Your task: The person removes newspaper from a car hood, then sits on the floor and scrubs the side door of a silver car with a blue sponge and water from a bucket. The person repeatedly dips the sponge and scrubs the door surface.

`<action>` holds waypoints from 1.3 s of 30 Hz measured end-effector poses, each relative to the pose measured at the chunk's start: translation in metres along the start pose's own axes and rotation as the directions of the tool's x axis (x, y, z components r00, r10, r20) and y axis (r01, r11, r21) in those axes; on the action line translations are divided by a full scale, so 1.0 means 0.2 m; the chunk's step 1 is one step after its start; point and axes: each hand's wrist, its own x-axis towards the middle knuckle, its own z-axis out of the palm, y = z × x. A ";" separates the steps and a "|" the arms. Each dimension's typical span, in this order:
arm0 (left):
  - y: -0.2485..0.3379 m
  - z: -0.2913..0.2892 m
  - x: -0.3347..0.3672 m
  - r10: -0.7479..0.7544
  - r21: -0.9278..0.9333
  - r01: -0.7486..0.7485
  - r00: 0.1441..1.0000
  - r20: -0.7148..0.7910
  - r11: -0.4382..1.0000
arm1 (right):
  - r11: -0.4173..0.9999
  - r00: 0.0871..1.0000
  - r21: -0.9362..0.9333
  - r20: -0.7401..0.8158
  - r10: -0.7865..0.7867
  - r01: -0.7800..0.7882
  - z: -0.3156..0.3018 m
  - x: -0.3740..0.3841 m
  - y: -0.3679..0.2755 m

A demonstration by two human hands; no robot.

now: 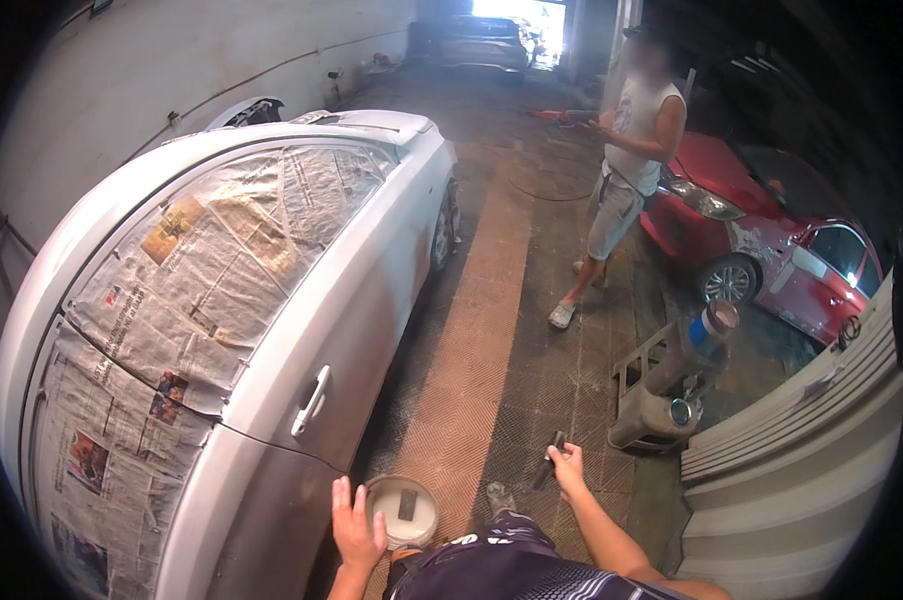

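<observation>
My right hand [569, 471] is closed around a dark oblong block [547, 463] that looks like a sanding block, held low over the floor mats. With its fingers stretched and apart, my left hand [358, 527] is raised beside the white car, holding nothing. Just right of that hand stands a round bucket [434, 532] of pale, cloudy liquid, and a small dark rectangular piece [408, 505] lies in it. The white car [342, 330] fills the left side; newspaper [232, 250] covers its side windows. Its door handle [313, 400] is left uncovered.
Ahead, a person [637, 130] stands holding a red tool [562, 117] with a hose. To the right are a red car [762, 220], a dusty plastic crate stand [652, 400] with cans, and a corrugated panel [802, 450]. Another car [480, 45] stands near the bright doorway.
</observation>
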 end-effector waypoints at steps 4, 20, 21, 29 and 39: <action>0.36 0.30 0.26 -0.008 -0.217 0.025 0.997 0.077 0.976 | 0.999 0.979 -0.046 0.200 0.037 -0.028 0.13 0.05 -0.28; 0.71 0.57 0.37 -0.425 0.215 0.429 0.902 -0.067 0.877 | 0.996 0.480 -0.087 0.873 0.090 -0.028 0.68 -0.41 -0.97; 0.69 0.54 0.34 -0.439 0.224 0.448 0.894 -0.093 0.865 | 0.995 0.430 -0.088 0.898 0.096 -0.040 0.69 -0.45 -0.96; 0.59 0.20 -0.02 -0.646 -0.292 0.581 0.726 -0.235 0.759 | 0.995 0.205 -0.038 0.979 0.019 0.088 0.78 -0.76 -0.91; 0.50 -0.10 -0.44 -0.627 -0.275 0.570 0.749 -0.212 0.774 | 0.975 0.136 -0.093 0.989 0.066 0.201 0.93 -1.23 -0.62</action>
